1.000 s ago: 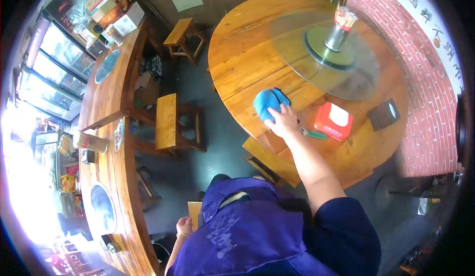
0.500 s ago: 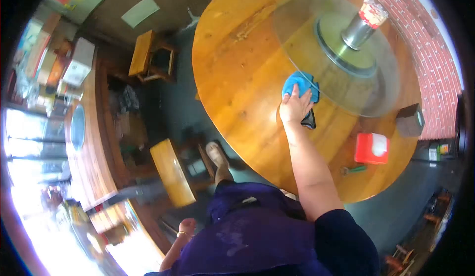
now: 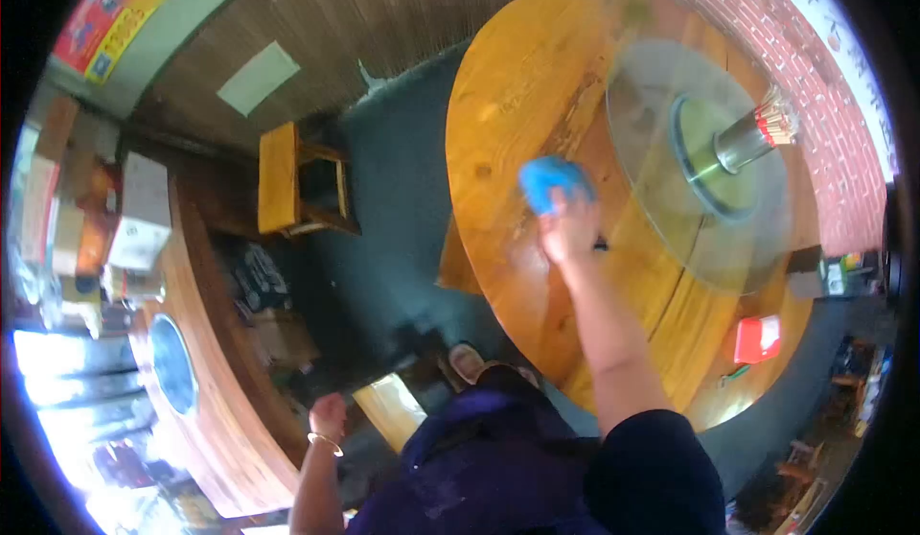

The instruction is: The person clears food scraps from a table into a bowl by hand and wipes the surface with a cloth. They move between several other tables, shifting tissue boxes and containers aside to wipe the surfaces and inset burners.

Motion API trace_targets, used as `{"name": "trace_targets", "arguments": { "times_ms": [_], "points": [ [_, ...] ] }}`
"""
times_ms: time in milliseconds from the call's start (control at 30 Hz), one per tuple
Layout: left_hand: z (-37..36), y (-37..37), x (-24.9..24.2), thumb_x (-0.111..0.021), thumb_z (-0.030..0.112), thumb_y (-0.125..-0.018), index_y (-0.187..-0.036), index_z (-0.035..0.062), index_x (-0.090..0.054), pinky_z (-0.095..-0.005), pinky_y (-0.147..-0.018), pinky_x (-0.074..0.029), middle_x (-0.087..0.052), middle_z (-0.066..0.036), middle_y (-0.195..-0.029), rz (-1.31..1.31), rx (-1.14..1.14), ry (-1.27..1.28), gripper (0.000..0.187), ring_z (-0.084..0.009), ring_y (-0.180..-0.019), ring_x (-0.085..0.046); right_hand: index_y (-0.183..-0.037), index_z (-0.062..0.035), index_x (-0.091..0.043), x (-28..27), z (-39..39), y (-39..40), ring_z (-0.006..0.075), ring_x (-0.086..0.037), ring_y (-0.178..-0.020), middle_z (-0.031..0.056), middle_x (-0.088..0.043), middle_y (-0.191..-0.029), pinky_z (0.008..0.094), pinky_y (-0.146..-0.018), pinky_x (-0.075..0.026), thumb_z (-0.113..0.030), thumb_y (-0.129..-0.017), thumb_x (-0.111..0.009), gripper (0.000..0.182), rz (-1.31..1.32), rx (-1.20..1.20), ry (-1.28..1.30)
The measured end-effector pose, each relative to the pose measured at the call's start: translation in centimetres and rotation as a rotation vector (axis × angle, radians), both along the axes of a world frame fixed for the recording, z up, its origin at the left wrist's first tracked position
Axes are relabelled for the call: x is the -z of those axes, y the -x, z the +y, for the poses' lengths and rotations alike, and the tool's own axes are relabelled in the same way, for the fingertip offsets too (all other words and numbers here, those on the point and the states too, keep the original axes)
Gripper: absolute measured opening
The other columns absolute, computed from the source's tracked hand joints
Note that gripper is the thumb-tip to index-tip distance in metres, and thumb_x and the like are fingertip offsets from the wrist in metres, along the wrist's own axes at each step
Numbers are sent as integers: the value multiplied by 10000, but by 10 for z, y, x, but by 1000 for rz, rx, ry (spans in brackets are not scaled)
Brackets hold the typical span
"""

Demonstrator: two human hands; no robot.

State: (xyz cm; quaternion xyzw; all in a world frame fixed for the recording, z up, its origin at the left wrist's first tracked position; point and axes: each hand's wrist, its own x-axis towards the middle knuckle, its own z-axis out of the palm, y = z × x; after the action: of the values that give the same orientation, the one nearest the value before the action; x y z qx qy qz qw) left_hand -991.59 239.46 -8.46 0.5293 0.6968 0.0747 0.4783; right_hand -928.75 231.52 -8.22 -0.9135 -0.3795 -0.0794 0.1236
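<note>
A big round wooden table point(image 3: 498, 104) stood beside a red brick wall point(image 3: 805, 65). The floor point(image 3: 393, 190) was dark, and a small wooden stool point(image 3: 287, 175) sat on it. Bright light came in at the lower left, past a long curved wooden counter point(image 3: 220, 401).

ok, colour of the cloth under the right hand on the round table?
Bright blue cloth, pressed on the round wooden table by the right hand; head view.

Right hand point(image 3: 569, 228) outstretched, palm down; left hand point(image 3: 328, 415) low beside the body.
</note>
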Motion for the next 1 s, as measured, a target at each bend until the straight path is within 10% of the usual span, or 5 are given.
{"name": "trace_targets", "arguments": {
  "times_ms": [200, 567, 867, 967, 1000],
  "points": [
    [30, 62, 22, -661, 193, -891, -1056, 69, -676, -280, -499, -497, -656, -53, -703, 7, -16, 320, 207, -130, -580, -610, -1327, -137, -572, 11, 65, -57, 439, -485, -1246, 287, -449, -1417, 542, -1030, -382, -276, -860, -618, 489, 176, 466, -60],
    [233, -148, -5, -660, 165, -915, -1117, 68, -657, -275, -634, -504, -656, -28, -765, 248, 704, -40, 224, -116, -679, -617, -1212, -155, -646, -5, 153, 24, 380, -487, -1281, 218, -509, -1366, 515, -1105, -360, -107, -802, -681, 414, 321, -376, -234],
    [429, -77, 23, -646, 336, -941, -1025, 93, -647, -288, -390, -411, -606, -22, -684, 43, 302, 254, 257, -128, -486, -535, -1332, -163, -561, -21, 165, 45, 425, -422, -1344, 272, -449, -1417, 554, -1142, -303, -152, -806, -674, 538, 335, -39, -14],
    [495, -76, 53, -609, 294, -877, -894, 92, -646, -365, -613, -525, -659, -40, -715, 533, 1664, -110, 206, -184, -661, -643, -1371, -145, -521, -2, 250, -15, 443, -390, -1363, 301, -423, -1434, 561, -1148, -285, -178, -836, -650, 551, 215, 218, -106],
    [508, -121, 20, -575, 304, -878, -896, 96, -648, -367, -615, -514, -650, -29, -709, 356, 1216, 328, 221, -196, -675, -641, -1383, -140, -509, 4, 282, -40, 448, -379, -1370, 310, -413, -1441, 562, -1151, -278, -189, -848, -641, 554, 158, 318, -156]
  ]
}}
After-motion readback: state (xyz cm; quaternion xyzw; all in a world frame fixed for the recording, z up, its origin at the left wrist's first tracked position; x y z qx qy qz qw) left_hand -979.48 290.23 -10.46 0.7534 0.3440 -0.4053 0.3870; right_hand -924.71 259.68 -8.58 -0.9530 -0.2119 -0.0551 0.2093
